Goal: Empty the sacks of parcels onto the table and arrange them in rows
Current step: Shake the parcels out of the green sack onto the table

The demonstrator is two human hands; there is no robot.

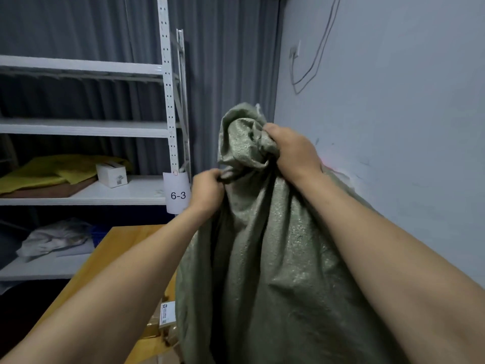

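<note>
A large grey-green woven sack (275,258) hangs upright in front of me, over the right part of the yellow table (123,248). My right hand (291,148) grips the bunched top end of the sack. My left hand (207,190) pinches a fold of the fabric just below and to the left of that bunch. At the sack's lower left edge a brown parcel with a white label (164,319) lies on the table, partly hidden by the sack and my left forearm.
A white metal shelving unit (168,101) stands behind the table on the left, tagged "6-3" (178,194). It holds yellow mailers, a small white box (112,174) and crumpled grey bags (55,239). A grey curtain hangs behind; a pale wall is close on the right.
</note>
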